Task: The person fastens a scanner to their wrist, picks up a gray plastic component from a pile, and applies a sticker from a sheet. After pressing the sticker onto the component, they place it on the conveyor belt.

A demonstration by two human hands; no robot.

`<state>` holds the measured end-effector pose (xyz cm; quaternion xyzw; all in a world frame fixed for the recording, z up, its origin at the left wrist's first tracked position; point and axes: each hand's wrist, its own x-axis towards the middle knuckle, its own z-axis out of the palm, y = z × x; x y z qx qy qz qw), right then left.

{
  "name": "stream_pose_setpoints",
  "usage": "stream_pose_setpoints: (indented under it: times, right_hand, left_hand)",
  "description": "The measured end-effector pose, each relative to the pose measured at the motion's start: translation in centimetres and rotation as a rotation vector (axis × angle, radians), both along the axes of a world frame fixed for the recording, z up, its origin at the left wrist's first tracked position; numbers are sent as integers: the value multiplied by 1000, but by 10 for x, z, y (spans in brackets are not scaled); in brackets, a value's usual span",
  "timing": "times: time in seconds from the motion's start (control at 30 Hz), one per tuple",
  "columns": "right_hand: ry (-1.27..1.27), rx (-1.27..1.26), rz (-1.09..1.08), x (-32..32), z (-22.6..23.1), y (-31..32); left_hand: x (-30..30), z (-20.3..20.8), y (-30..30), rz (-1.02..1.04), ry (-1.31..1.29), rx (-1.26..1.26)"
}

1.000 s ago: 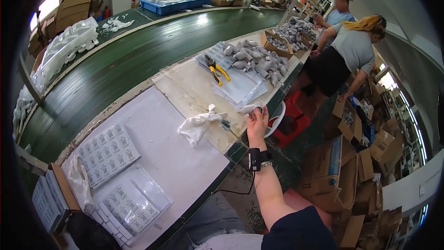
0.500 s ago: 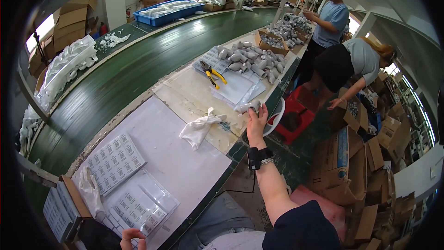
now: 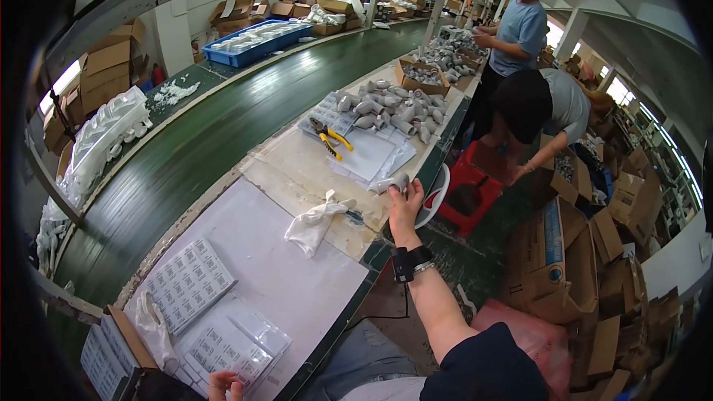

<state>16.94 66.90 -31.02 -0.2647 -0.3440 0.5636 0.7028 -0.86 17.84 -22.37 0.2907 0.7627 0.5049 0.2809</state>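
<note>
At the near edge of the workbench, the right hand's fingers close around a small grey pipe fitting, holding it just above the bench edge. That right hand reaches forward with a black wrist strap on the forearm. Just left of it lies a crumpled white glove on the bench. Farther out sit yellow-handled pliers and, beyond them, a heap of grey fittings. The left hand shows only at the bottom edge, fingertips on clear bags of label sheets; whether its fingers grip anything cannot be told. A green conveyor belt runs along the bench's far side. To the right stands a red stool, with two other people working beyond it and cardboard boxes stacked on the floor.
</note>
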Motion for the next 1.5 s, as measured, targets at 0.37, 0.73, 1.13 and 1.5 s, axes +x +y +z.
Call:
stream_pose_setpoints:
  times: [0.37,0.73,1.13,1.5]
  right_hand:
    - [31,0,-42,5,-4,4]
    - [99,-34,-45,8,0,5]
    - [155,-14,-50,6,-8,6]
    - [129,-33,-46,6,-14,13]
  left_hand:
    - [2,-6,4,24,-133,50]
    - [3,-8,14,81,-404,57]
    - [-10,-33,6,92,-443,63]
    - [-8,-36,8,156,-444,64]
